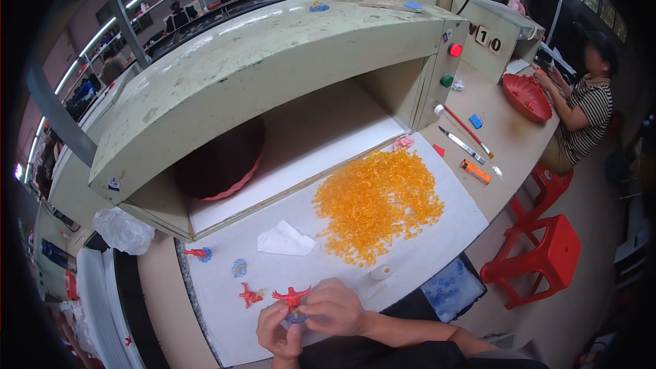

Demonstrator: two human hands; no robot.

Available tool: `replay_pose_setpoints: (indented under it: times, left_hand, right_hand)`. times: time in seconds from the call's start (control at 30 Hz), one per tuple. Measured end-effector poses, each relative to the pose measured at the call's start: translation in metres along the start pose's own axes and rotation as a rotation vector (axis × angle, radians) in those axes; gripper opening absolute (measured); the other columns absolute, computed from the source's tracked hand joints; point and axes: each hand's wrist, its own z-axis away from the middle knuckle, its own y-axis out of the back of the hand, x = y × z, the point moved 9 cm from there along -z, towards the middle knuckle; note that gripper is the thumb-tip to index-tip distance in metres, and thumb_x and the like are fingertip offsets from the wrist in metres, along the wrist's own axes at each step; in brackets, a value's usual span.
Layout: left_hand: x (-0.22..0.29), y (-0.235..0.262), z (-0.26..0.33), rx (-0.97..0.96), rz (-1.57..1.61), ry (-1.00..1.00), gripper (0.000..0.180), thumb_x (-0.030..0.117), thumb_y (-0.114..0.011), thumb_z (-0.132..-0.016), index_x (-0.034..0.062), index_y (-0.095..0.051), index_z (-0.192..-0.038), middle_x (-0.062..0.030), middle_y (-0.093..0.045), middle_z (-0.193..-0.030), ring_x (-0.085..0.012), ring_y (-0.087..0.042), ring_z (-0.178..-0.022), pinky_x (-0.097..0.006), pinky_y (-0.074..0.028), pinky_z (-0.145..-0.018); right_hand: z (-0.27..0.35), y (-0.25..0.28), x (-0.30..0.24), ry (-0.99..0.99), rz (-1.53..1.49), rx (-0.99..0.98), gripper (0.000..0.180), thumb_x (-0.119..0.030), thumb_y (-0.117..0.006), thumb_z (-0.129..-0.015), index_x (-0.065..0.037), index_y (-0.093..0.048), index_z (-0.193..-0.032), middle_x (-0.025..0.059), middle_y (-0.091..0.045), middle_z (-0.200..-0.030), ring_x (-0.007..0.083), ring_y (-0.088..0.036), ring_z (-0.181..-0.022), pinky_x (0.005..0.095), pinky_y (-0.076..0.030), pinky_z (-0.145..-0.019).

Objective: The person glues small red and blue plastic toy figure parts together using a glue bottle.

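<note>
Close to the near edge of the white sheet (225, 324), my left hand (278, 331) and my right hand (335, 309) hold a small red figurine (292, 296) with outstretched arms between their fingertips. Under it is a translucent blue base (296, 317), partly covered by my fingers. Just beyond my left hand lies another red figurine (250, 295) with a yellowish bit. A loose blue base (238, 268) and a red figurine on a blue base (198, 253), tipped over, lie farther left. Many translucent orange pieces (379, 201) are heaped to the right, past a folded white paper (285, 239).
An open-fronted pale green booth (273, 55) holds a dark red basin (249, 164). A small white bottle (381, 272) stands near my right hand. Rightward lie a brush (468, 130), a knife (462, 145), an orange tube (475, 171), red stools (547, 253) and a seated person (588, 96).
</note>
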Motion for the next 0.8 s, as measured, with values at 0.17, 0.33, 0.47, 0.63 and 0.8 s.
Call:
replay_pose_setpoints:
  times: [0.17, 0.33, 0.47, 0.63, 0.8]
  left_hand:
    - [0.0017, 0.0001, -0.0007, 0.009, 0.002, 0.006, 0.029, 0.013, -0.059, -0.067, -0.0028, -0.055, -0.09, -0.0187, -0.055, -0.086, -0.0247, -0.054, -0.077, -0.031, -0.043, -0.07]
    - [0.0029, 0.0015, 0.0003, 0.011, 0.003, 0.01, 0.029, 0.015, -0.058, -0.068, -0.0032, -0.056, -0.09, -0.0186, -0.055, -0.085, -0.0249, -0.054, -0.077, -0.031, -0.043, -0.07]
    - [0.0064, -0.0002, -0.0009, 0.007, 0.01, -0.003, 0.029, 0.016, -0.058, -0.068, -0.0035, -0.056, -0.09, -0.0187, -0.055, -0.085, -0.025, -0.054, -0.077, -0.031, -0.043, -0.07]
    - [0.0043, 0.0008, -0.0008, 0.006, 0.014, -0.002, 0.029, 0.017, -0.059, -0.069, -0.0033, -0.056, -0.09, -0.0189, -0.055, -0.086, -0.0251, -0.054, -0.077, -0.031, -0.043, -0.07]
    - [0.0005, 0.0006, -0.002, -0.018, -0.006, -0.014, 0.033, 0.021, -0.058, -0.07, -0.0037, -0.054, -0.092, -0.0191, -0.055, -0.086, -0.0251, -0.054, -0.077, -0.031, -0.043, -0.07]
  right_hand:
    - [0.0005, -0.0015, -0.0012, 0.002, -0.004, -0.014, 0.03, 0.0, -0.069, -0.05, -0.005, -0.058, -0.078, 0.0043, -0.055, -0.075, 0.021, -0.053, -0.067, 0.0302, -0.043, -0.062]
    - [0.0019, -0.0029, -0.0038, 0.013, 0.007, -0.019, 0.03, 0.0, -0.069, -0.05, -0.005, -0.058, -0.078, 0.0045, -0.055, -0.075, 0.0211, -0.053, -0.067, 0.0305, -0.042, -0.062]
    - [0.0029, -0.0027, -0.0042, 0.01, 0.004, -0.024, 0.03, 0.0, -0.069, -0.05, -0.005, -0.058, -0.078, 0.0045, -0.055, -0.075, 0.0211, -0.053, -0.067, 0.0303, -0.042, -0.061]
    - [0.0029, -0.0044, -0.0024, 0.004, -0.007, -0.03, 0.03, 0.0, -0.069, -0.05, -0.005, -0.058, -0.077, 0.0048, -0.055, -0.074, 0.0215, -0.052, -0.067, 0.0303, -0.041, -0.061]
    - [0.0014, -0.0035, -0.0018, 0.006, 0.009, -0.035, 0.027, -0.001, -0.068, -0.052, -0.004, -0.058, -0.077, 0.0056, -0.054, -0.076, 0.0215, -0.052, -0.07, 0.0303, -0.042, -0.062]
